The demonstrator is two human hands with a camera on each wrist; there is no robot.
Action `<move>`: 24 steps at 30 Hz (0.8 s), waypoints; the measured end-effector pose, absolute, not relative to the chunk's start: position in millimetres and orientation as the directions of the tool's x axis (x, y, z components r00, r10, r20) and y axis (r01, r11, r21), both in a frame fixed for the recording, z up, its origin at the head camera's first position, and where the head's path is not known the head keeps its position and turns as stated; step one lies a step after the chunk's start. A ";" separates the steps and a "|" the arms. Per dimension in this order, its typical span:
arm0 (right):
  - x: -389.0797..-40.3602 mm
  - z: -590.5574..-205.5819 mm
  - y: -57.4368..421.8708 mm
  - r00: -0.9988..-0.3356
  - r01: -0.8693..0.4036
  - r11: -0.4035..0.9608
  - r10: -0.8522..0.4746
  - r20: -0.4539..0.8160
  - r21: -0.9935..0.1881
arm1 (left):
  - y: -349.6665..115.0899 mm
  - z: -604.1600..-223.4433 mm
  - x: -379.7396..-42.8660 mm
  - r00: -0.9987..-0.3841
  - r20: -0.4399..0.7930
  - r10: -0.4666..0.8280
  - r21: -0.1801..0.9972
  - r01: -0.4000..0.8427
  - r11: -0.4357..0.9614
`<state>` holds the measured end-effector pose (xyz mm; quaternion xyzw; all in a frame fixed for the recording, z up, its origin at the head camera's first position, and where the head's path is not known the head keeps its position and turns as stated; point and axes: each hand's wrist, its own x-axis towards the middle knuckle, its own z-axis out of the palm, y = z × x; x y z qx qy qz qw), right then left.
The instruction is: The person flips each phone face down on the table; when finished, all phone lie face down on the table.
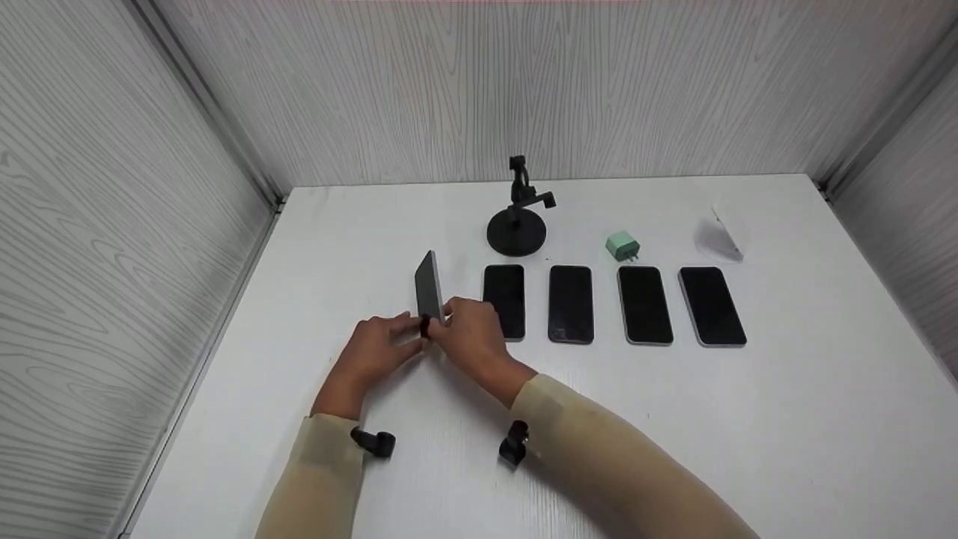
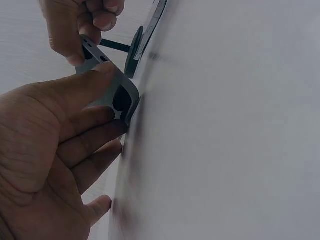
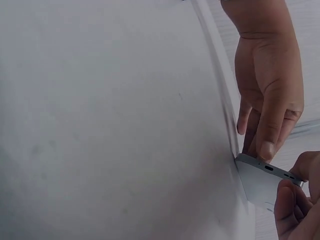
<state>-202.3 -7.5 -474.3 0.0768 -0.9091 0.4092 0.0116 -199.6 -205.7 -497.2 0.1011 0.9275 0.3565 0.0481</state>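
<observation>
A grey phone (image 1: 428,288) stands on its long edge on the white table, left of a row of dark-screened phones. My left hand (image 1: 374,348) holds its near end; in the left wrist view the thumb lies on the end of the phone (image 2: 129,86) with the port, fingers against its face. My right hand (image 1: 475,337) pinches the same end near the upper corner. In the right wrist view the pale flat face of the phone (image 3: 255,187) shows, its lower corner at the table. My right hand partly covers the nearest lying phone (image 1: 506,288).
Three more phones, among them a far right one (image 1: 712,305), lie face up in the row. Behind them are a black stand (image 1: 516,233) with a round base, a green charger plug (image 1: 622,245) and a clear thin-edged piece (image 1: 722,236). Wood-grain panels (image 1: 464,90) border the table.
</observation>
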 end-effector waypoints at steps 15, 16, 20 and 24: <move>-193.5 -473.8 -11.1 -0.975 -0.219 0.702 -0.143 0.167 -0.678 | -175.5 -471.5 -231.1 -0.989 0.024 -0.147 0.663 -0.094 0.743; -192.5 -473.6 -11.1 -0.975 -0.220 0.706 -0.146 0.166 -0.673 | -172.0 -468.4 -234.8 -0.985 0.024 -0.173 0.661 -0.115 0.742; -189.3 -472.2 -11.4 -0.977 -0.213 0.711 -0.149 0.153 -0.670 | -160.4 -458.9 -250.5 -0.976 0.027 -0.218 0.646 -0.149 0.749; -187.5 -471.7 -12.4 -0.975 -0.221 0.721 -0.158 0.154 -0.657 | -151.9 -454.4 -263.3 -0.975 0.035 -0.220 0.616 -0.152 0.773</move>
